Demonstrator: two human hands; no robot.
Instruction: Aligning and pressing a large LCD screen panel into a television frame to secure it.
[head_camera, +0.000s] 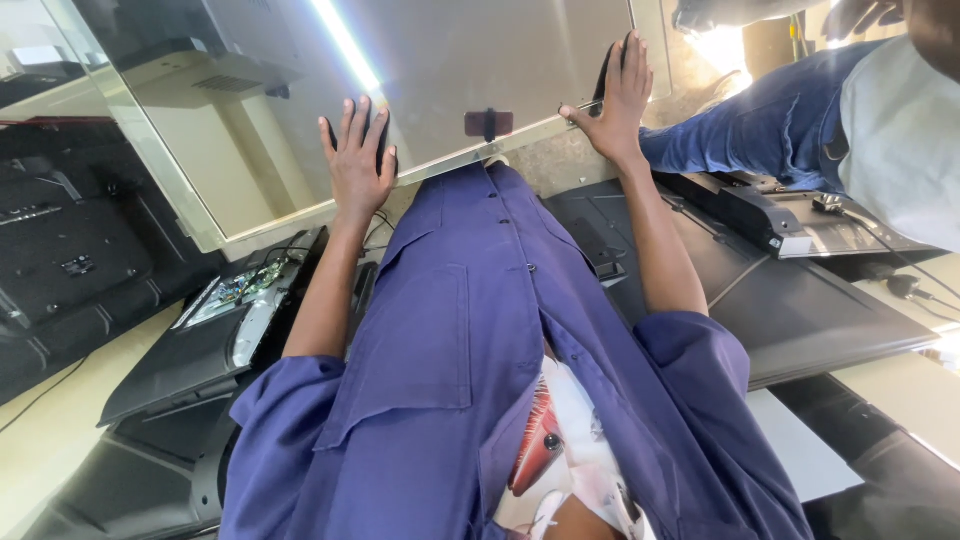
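Observation:
A large glossy flat panel (450, 60) with a pale frame lies tilted in front of me, reflecting a strip light. My left hand (357, 165) rests on its near edge, fingers spread over a small black grip (384, 152). At the panel's near right corner, my right hand (618, 100) covers another black grip (604, 72), thumb stretched along the frame. A small dark red clip-like object (489, 123) sits on the frame between my hands. My blue work coat (480, 350) fills the lower middle.
Dark television back covers (800, 310) lie to the right and left (70, 260). An opened set shows a green circuit board (240, 285). Another person in jeans (760, 120) and a white top is at the upper right. Cables trail at the right edge.

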